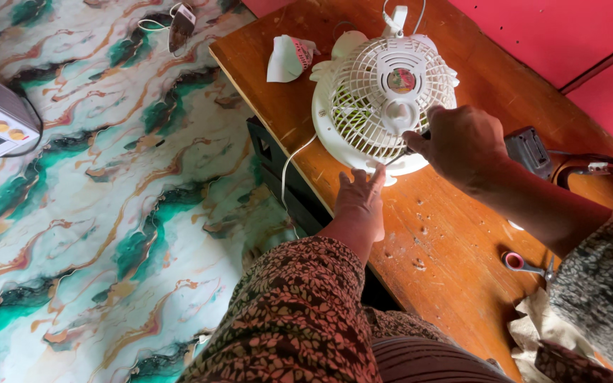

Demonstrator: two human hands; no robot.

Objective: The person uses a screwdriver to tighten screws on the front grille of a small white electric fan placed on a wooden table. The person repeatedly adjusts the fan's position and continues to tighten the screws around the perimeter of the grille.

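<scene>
On the wooden table (455,234), toward its far left corner, a small white fan (381,106) lies flat with its round grille facing up and a white cord (294,159) trailing off the near left edge. The left hand (360,206) rests at the near rim of the fan, fingers spread and flat, pressing against the housing rather than gripping it. The right hand (462,142) is clenched around a thin dark tool whose tip meets the grille; the tool's kind is too hidden to tell. The fan looks light, made of thin moulded plastic, so it would likely slide on the smooth wood unless steadied. Its grille ribs look slender and breakable; the solid outer rim seems the safer place to take hold. A crumpled white paper (289,58) lies just left of the fan, and small scissors (523,264) sit near the right sleeve.
</scene>
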